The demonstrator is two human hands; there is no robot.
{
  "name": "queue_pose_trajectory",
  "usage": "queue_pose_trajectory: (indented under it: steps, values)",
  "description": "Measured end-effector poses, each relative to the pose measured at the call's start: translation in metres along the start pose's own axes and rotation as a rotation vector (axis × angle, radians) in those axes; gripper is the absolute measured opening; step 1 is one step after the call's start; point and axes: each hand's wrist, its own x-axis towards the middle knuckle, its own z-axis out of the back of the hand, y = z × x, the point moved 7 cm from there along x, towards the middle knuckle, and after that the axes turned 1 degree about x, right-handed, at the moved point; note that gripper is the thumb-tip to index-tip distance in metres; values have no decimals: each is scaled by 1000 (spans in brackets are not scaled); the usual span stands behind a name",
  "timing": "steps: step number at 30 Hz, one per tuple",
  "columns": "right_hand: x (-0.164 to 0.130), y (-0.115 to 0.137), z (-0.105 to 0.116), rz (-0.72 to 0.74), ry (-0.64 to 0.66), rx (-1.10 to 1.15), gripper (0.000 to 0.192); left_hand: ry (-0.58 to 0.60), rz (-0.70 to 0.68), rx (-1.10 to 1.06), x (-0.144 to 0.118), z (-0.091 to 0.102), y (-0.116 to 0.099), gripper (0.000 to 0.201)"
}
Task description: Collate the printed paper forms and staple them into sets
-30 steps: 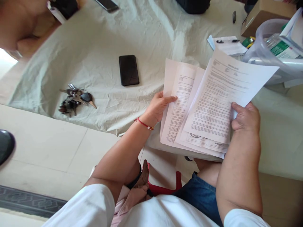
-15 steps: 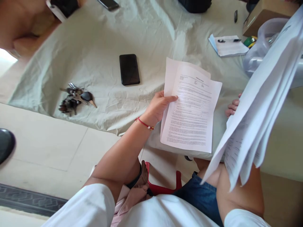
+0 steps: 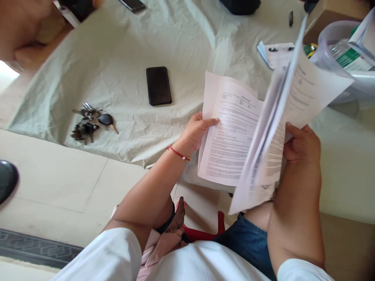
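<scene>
My left hand (image 3: 197,132), a red string bracelet at its wrist, pinches the left edge of a few printed sheets (image 3: 227,144) with the thumb on top. Dense text covers the upper page. My right hand (image 3: 303,142) grips a thicker sheaf of printed papers (image 3: 271,121) by its right side, thumb on the near face. This sheaf stands tilted on edge, blurred by motion, and overlaps the right part of the sheets in my left hand. The fingers of my right hand are partly hidden.
A black phone (image 3: 158,86) and a bunch of keys (image 3: 90,124) lie on the cloth-covered table (image 3: 117,58). To the right stand a clear plastic tub (image 3: 325,43), a cardboard box (image 3: 336,15) and a notepad (image 3: 275,54). Another person's arm (image 3: 38,43) shows at top left.
My right hand has turned the sheaf leftward, from leaning right to over the other sheets. More of that hand and the tub now show. My left hand has stayed in place.
</scene>
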Motion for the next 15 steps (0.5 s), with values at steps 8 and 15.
queue_pose_trajectory:
  steps: [8, 15]
  values:
    - [-1, -12, -15, -36, 189, -103, 37, -1, -46, -39, 3, 0, 1, 54]
    - [-2, -31, -23, -35, 310, -95, 52, 176, -48, 44, 2, -10, 4, 66]
